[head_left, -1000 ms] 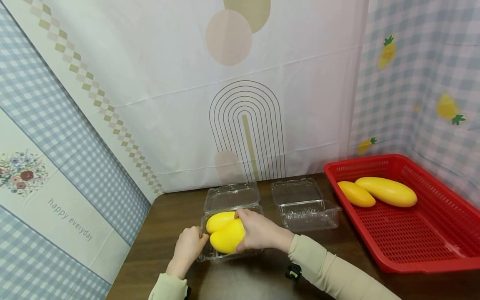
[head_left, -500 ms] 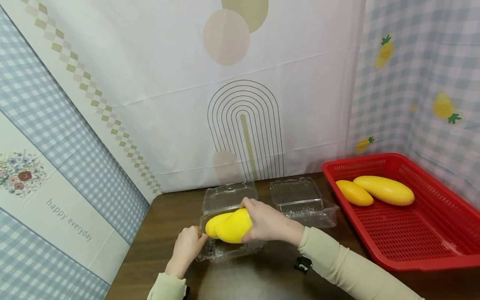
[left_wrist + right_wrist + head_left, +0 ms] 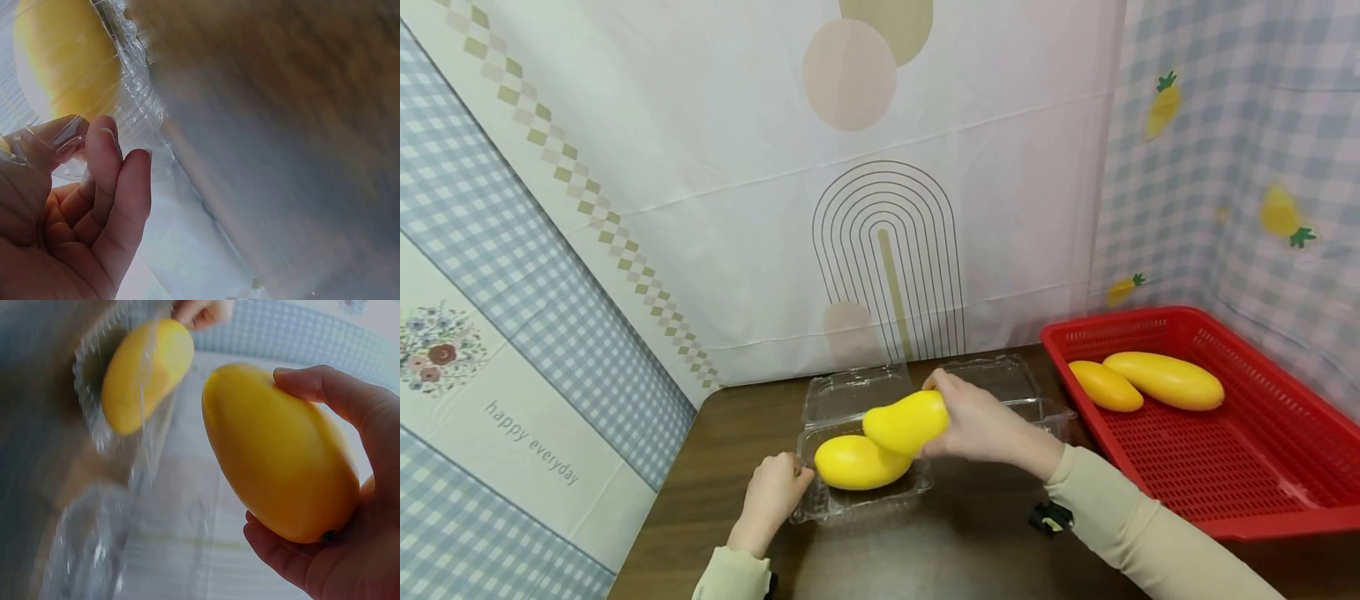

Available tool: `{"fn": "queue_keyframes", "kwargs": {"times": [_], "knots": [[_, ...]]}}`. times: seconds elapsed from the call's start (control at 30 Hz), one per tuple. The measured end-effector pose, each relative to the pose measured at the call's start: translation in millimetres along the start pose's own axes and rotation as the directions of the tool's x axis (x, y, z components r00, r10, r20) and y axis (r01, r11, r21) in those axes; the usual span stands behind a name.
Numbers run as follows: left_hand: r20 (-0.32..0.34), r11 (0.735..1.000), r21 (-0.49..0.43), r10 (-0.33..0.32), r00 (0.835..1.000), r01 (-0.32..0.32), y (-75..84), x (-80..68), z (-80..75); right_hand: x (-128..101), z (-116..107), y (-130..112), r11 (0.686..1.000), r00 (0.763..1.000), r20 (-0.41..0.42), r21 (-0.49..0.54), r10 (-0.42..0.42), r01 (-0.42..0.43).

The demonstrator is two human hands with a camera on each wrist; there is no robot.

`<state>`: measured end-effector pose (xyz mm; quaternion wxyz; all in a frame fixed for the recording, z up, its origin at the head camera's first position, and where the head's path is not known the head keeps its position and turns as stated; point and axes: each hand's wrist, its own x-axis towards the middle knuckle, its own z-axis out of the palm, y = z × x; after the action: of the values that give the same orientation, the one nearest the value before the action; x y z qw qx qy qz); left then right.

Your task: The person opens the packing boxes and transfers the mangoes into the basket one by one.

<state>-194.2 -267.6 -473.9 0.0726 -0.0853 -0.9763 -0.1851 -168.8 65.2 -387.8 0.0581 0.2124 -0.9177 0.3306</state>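
My right hand (image 3: pixel 976 419) grips a smooth yellow mango (image 3: pixel 906 422), raised over the right part of an open clear plastic clamshell box (image 3: pixel 880 500). In the right wrist view the thumb and fingers wrap this mango (image 3: pixel 275 456), and a small dark stem spot shows at its lower end. A second mango (image 3: pixel 859 463) lies in the box, partly behind the raised one in the head view. At the box's left edge my left hand (image 3: pixel 772 493) pinches the plastic rim; the left wrist view shows thumb and fingertips (image 3: pixel 103 140) meeting on the thin clear edge.
Right of the box stands another open clear clamshell box (image 3: pixel 1000 385), partly hidden by my right hand. A red plastic basket (image 3: pixel 1232 479) at the right holds two more yellow fruits (image 3: pixel 1165 381). Behind the brown table (image 3: pixel 722 433) hangs a patterned cloth.
My right hand has lifted one mango up and rightward out of the box. The other mango has settled across the box. My left hand stays at the rim.
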Motion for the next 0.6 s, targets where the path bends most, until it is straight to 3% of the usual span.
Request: {"fn": "queue_keyframes", "kwargs": {"times": [0.6], "knots": [[-0.002, 1.0, 0.003, 0.013, 1.0, -0.013, 4.7, -2.0, -3.1, -39, -68, 56, 0.981, 0.975, -0.118, -0.031, 0.189, -0.193]]}}
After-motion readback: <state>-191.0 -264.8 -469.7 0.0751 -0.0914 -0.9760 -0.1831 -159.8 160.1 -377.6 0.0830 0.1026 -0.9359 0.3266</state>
